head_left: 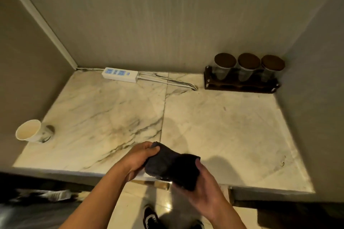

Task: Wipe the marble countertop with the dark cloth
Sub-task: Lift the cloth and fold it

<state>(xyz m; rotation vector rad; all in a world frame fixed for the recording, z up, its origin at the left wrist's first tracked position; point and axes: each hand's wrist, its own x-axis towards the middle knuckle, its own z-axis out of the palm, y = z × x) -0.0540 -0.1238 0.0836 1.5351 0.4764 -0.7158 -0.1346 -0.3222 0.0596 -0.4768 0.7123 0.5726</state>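
A dark folded cloth (172, 165) is held in the air just above the front edge of the white, grey-veined marble countertop (223, 126). My left hand (138, 158) grips the cloth's left end, thumb on top. From below and on the right, my right hand (204, 189) clasps its other end. The cloth's underside is hidden by my fingers. The marble shows faint smudges and small dark marks near its right side.
A paper cup (29, 132) lies tipped at the counter's left edge. A white power strip (120, 74) with its cable lies along the back wall. A dark rack with three lidded jars (245, 72) stands at the back right. Walls enclose three sides.
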